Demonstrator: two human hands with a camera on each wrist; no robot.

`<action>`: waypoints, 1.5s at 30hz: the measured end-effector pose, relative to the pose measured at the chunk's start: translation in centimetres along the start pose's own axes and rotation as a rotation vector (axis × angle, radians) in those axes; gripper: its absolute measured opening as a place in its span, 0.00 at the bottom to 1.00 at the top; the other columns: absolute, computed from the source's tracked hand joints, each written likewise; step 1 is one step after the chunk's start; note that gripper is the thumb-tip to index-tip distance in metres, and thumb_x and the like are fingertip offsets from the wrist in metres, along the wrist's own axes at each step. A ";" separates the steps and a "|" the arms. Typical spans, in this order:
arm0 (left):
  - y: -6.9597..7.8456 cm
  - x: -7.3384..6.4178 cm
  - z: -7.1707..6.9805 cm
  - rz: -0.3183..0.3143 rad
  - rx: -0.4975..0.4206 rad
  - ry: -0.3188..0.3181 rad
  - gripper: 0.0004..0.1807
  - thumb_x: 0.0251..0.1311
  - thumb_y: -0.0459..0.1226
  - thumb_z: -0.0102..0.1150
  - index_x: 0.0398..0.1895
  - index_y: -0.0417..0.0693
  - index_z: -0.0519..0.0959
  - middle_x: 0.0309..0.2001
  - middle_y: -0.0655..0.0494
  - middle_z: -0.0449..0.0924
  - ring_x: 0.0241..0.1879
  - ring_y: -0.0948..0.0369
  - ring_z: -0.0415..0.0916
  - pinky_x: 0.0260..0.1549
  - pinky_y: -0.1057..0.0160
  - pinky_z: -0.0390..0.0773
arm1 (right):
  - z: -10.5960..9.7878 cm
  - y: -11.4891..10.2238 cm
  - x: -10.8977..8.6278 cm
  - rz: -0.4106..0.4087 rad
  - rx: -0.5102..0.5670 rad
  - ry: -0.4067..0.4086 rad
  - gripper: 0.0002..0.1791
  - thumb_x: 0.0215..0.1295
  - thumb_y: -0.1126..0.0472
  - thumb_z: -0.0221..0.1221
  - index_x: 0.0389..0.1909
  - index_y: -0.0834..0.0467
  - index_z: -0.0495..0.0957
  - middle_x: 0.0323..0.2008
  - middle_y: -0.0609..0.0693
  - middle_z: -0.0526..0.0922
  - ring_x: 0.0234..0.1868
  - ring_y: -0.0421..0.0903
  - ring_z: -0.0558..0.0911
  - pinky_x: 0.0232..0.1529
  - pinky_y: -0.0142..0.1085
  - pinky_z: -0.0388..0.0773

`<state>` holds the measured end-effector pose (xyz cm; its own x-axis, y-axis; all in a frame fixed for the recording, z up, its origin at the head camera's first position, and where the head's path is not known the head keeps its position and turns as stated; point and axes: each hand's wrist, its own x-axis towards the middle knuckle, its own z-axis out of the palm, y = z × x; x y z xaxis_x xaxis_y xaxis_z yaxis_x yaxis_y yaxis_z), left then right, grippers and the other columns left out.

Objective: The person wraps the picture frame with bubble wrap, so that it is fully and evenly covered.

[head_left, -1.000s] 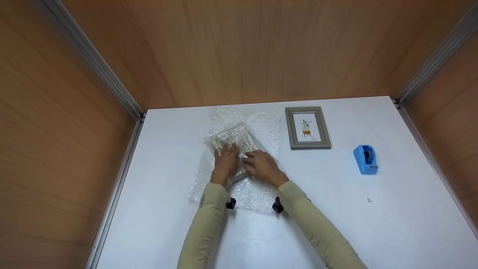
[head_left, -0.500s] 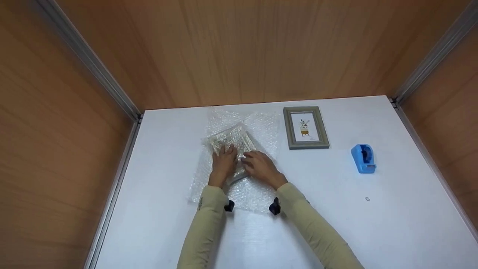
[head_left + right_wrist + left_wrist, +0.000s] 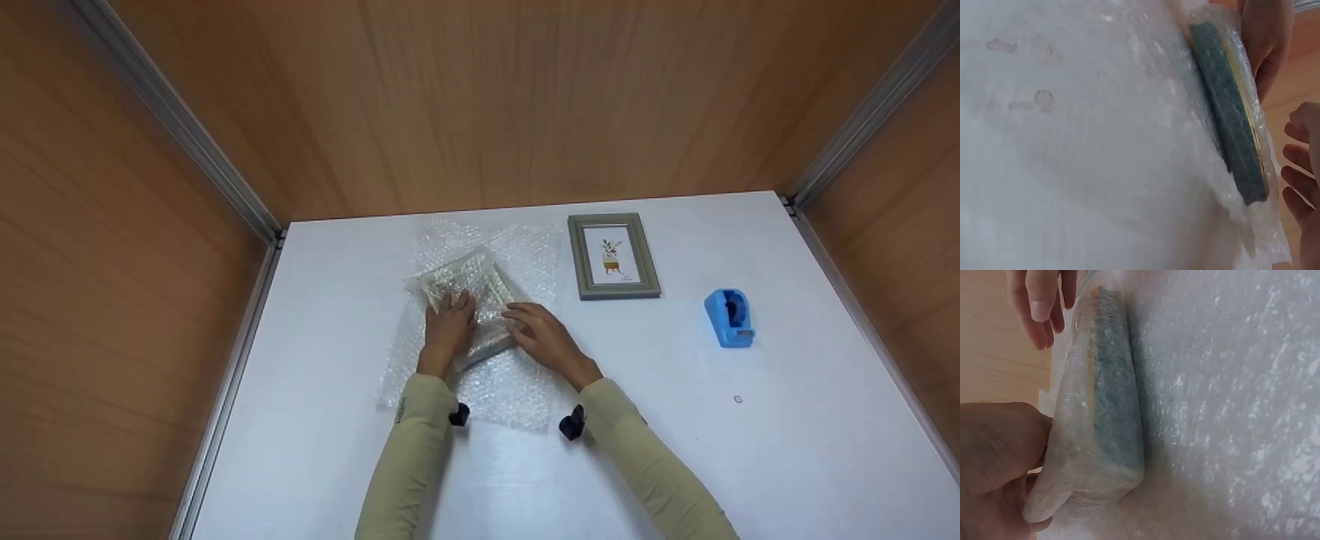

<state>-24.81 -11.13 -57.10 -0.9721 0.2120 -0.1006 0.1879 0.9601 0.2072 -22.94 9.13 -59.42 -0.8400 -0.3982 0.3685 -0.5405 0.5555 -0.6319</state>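
A flat rectangular bundle in bubble wrap (image 3: 495,289) lies slanted on a larger bubble wrap sheet (image 3: 517,394). Through the plastic, its side edge (image 3: 1114,382) looks dark blue-green with a gold line. My left hand (image 3: 448,330) presses on the bundle's top, fingers extended over the wrap; in the left wrist view this hand (image 3: 999,455) is beside the bundle's end. My right hand (image 3: 546,337) is at the bundle's right side, fingers loosely bent. In the right wrist view, my right hand (image 3: 1306,169) holds nothing and appears apart from the wrap.
A grey-green picture frame (image 3: 574,255) with a plant drawing lies right of the sheet. Farther right stands a blue tape dispenser (image 3: 729,319). A small ring-like mark (image 3: 738,400) is on the white table (image 3: 322,337). Wood-grain panels (image 3: 480,105) enclose the back and sides.
My right hand has come away from the middle of the bundle, moving right and slightly towards me. My left hand has stayed on the wrap. The view has shifted a little.
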 end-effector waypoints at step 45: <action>-0.4 0.2 0.3 0.025 -0.005 0.007 0.26 0.69 0.43 0.48 0.69 0.49 0.65 0.71 0.54 0.61 0.72 0.47 0.53 0.64 0.37 0.57 | -15.5 6.9 -10.8 0.322 -0.053 0.397 0.16 0.63 0.65 0.61 0.52 0.62 0.79 0.52 0.58 0.80 0.53 0.51 0.78 0.49 0.15 0.64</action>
<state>-25.05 -11.45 -57.49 -0.9680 0.2348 -0.0882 0.2118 0.9535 0.2145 -18.28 28.60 -57.18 -0.9117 0.1014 0.3982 -0.2445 0.6450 -0.7240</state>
